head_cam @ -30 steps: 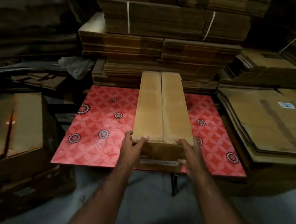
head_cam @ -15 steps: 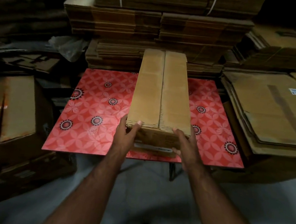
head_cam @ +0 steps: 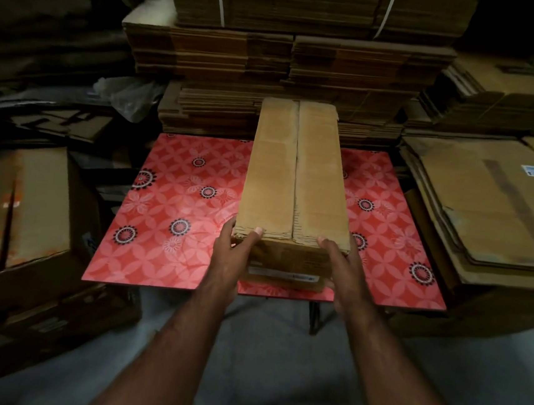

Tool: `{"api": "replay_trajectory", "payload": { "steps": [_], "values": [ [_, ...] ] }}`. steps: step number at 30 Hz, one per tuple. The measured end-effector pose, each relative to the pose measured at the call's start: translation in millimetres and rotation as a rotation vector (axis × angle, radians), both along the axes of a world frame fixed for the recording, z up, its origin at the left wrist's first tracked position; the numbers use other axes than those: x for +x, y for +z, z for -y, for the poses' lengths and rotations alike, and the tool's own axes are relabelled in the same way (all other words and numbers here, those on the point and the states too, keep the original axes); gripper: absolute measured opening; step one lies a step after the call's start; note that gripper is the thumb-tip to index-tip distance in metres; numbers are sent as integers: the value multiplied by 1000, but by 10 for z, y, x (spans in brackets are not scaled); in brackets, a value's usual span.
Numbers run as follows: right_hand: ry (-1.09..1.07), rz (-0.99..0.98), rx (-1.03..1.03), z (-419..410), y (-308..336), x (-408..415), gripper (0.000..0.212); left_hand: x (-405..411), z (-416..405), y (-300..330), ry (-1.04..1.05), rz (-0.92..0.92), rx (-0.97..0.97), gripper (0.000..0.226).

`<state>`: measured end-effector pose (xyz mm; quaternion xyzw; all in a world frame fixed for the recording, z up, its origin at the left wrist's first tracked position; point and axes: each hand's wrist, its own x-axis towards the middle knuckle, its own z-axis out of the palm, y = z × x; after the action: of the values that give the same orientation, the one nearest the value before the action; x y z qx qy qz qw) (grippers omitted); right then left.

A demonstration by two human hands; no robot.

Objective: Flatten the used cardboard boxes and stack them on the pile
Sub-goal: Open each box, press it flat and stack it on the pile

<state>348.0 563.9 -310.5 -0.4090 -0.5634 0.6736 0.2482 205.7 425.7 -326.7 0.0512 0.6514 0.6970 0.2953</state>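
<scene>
Stacks of flattened cardboard point(head_cam: 291, 74) filled the back wall, and another flat pile point(head_cam: 486, 217) sat to my right. The red patterned bench point(head_cam: 176, 213) stood in front of me. A long box point(head_cam: 294, 179) lay lengthwise down its middle, still full-height, top flaps closed with the seam running away from me. Step in hand, as I read it: box staged, not flattened yet. Next move likely needed the flaps opened or the seam split, then the walls collapsed. My left hand point(head_cam: 232, 257) gripped the near left corner, thumb hooked over the top edge. My right hand point(head_cam: 339, 268) gripped the near right corner, fingers curled round the side. Both hands clamped the near end.
</scene>
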Motion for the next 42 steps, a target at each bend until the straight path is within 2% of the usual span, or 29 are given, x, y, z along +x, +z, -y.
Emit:
{"api": "replay_trajectory", "payload": {
  "steps": [3,6,8,10,13,17,23,26,27,30,32,34,36,37,42],
  "values": [
    [-52,69,193,77,162,-75,67,-37,53,60,-26,125,76,39],
    [-79,338,564,246,365,-193,86,-83,160,21,-49,244,80,33],
    [-1,487,788,412,512,-325,86,-145,218,-50,-42,240,0,27],
    [190,642,944,594,582,-462,84,-217,278,-106,-69,200,-85,35],
    [472,895,1057,799,325,-577,75,-326,368,-115,-197,199,-50,54],
    [449,995,1110,876,-21,-642,70,-401,426,-151,-339,162,-95,77],
    [483,1053,1094,888,51,-665,78,-338,452,-54,-379,98,-69,67],
    [456,922,998,807,181,-603,90,-312,439,-84,-339,65,-61,70],
    [366,852,960,760,224,-547,91,-309,433,-96,-328,48,-75,72],
    [-98,679,815,503,244,-279,95,-307,399,-158,-304,19,-114,72],
    [-232,656,589,241,65,-69,101,-303,377,-192,-274,21,-129,69],
    [-178,517,364,33,-99,110,94,-277,329,-224,-240,-3,-137,65],
    [-74,380,204,-35,-175,228,67,-202,277,-242,-230,23,-105,61],
    [-24,323,166,-32,-188,260,62,-151,248,-238,-229,49,-83,61],
    [119,205,120,-69,-360,390,70,112,31,-342,-161,69,-17,63]
  ]
}}
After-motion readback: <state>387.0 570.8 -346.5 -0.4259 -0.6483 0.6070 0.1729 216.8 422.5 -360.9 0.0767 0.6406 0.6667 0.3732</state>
